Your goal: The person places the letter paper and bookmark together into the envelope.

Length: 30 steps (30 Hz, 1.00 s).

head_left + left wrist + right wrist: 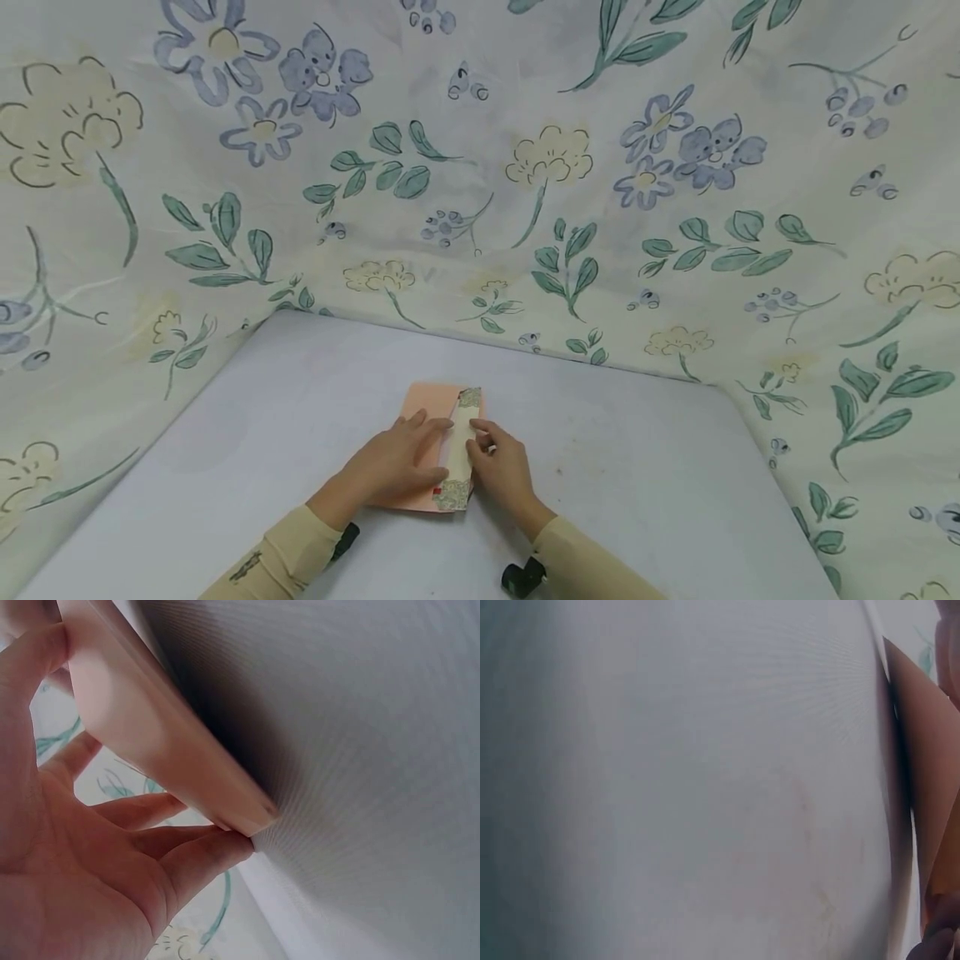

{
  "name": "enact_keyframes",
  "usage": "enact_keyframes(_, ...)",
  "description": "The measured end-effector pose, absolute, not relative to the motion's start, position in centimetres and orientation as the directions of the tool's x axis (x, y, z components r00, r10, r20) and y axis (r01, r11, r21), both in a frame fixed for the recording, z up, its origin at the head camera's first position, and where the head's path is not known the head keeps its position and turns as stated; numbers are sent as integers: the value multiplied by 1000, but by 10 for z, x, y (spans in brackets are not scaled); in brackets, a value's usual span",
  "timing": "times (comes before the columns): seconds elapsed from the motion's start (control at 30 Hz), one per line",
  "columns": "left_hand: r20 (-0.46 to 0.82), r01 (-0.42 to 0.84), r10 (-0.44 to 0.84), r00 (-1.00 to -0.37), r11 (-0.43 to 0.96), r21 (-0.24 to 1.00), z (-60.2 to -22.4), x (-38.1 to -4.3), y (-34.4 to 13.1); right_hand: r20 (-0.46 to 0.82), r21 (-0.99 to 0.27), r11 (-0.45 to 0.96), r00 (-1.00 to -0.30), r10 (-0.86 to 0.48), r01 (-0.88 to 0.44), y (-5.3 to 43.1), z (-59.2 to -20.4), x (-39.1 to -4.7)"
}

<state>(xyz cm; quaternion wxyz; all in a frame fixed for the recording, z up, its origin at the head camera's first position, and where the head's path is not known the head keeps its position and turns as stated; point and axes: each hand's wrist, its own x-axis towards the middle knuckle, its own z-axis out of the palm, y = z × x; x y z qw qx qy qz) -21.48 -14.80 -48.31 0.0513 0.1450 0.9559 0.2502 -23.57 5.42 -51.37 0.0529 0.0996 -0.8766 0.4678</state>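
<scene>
A flat peach-coloured booklet [427, 402] lies on the white table, a cream strip with patterned ends [459, 446] running along its right side. My left hand [397, 457] rests on the booklet with fingers spread, its thumb and index fingertips at the strip's left edge. In the left wrist view, the left hand [97, 847] touches the booklet [142, 712] with extended fingers. My right hand [504, 468] has curled fingers and pinches the booklet's right edge beside the strip. In the right wrist view only some fingertips [936, 943] show, low beside the peach cover [924, 750].
The white tabletop [637, 483] spreads around the booklet, with a few faint brownish marks to the right. Floral-printed cloth [480, 183] stands behind the table and along both sides. Black devices [523, 577] are strapped at the wrists.
</scene>
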Motion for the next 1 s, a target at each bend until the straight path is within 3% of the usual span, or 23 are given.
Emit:
enact_keyframes(0.23,-18,249,291,-957,847,470,-484,-216,-150,167,-833,522,-983,-77,-183,61,-507,-237)
enact_keyframes(0.53,-18,251,295,-955,842,478,-485,-217,-151,141,-871,435,-964,-226,-229,63,-508,-235)
enact_keyframes(1.0,-6,266,310,-951,826,496,-487,-218,-149,147,-860,448,-959,-241,-244,48,-509,-236)
